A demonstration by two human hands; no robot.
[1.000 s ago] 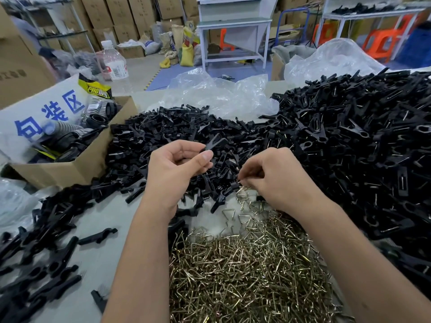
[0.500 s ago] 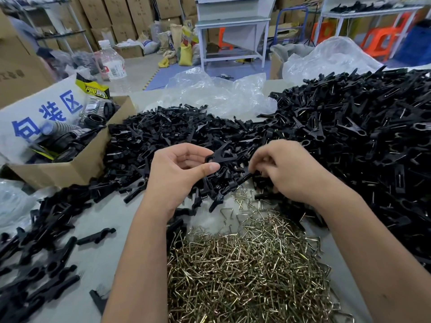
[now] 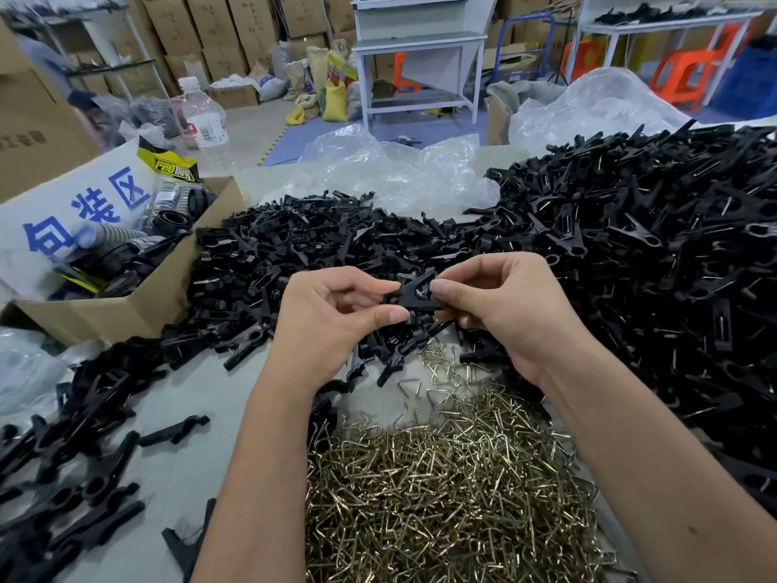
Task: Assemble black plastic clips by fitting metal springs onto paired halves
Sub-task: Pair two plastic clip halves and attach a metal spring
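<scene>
Across the right of the desk point(image 3: 218, 397), a huge heap of assembled black clips point(image 3: 656, 254); behind the hands, a lower pile of clip halves point(image 3: 302, 241); nearest, a mound of brass-coloured metal springs point(image 3: 441, 498). At far left, a cardboard box point(image 3: 126, 305). Above the springs, left hand point(image 3: 332, 313) and right hand point(image 3: 500, 305), each grip pinched on one paired clip point(image 3: 414, 294), held between them.

I see bare tabletop point(image 3: 202, 469) only at the left front, beside my left arm. A heap of springs point(image 3: 441, 498) fills the middle front. A big pile of black clips point(image 3: 656, 267) blocks the right. Loose halves point(image 3: 294, 254) crowd the middle, and a cardboard box point(image 3: 138, 305) walls the far left.
</scene>
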